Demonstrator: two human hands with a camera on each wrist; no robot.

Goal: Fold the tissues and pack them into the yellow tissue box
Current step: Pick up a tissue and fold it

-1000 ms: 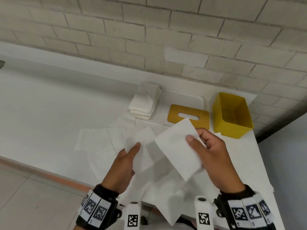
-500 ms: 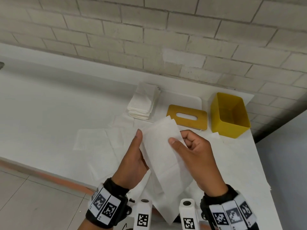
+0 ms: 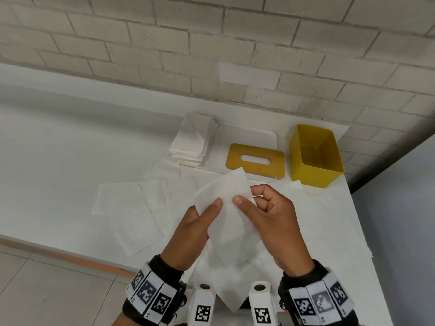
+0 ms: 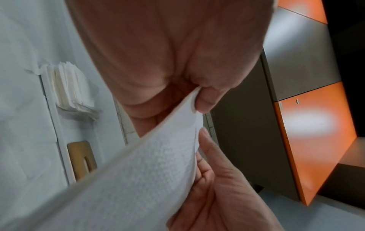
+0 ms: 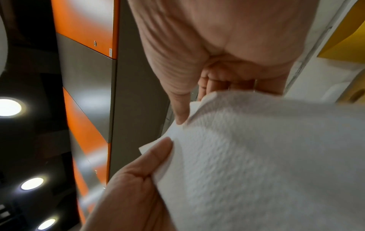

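Where a second ago the tissue (image 3: pixel 226 215) hung from the right hand (image 3: pixel 270 222) alone as one wide sheet, it is now doubled into a narrower strip held up above the table (image 3: pixel 329 231), and both hands have closed in on its upper part. The left hand (image 3: pixel 195 229) has come across to join: its grip pinches the left edge with the thumb on the near face, while the right hand's grip pinches the right edge, thumb in front and fingers curled behind. That reads as one fold just made and being squared up, probably with another fold or a set-down to follow. Beyond the hands, a stack of folded tissues (image 3: pixel 193 143) sits beside the yellow lid (image 3: pixel 255 161), and the yellow tissue box (image 3: pixel 315 156) stands open with no tissues in view inside, so packing looks not yet begun. Loose flat tissues (image 3: pixel 122 196) lie spread on the table.
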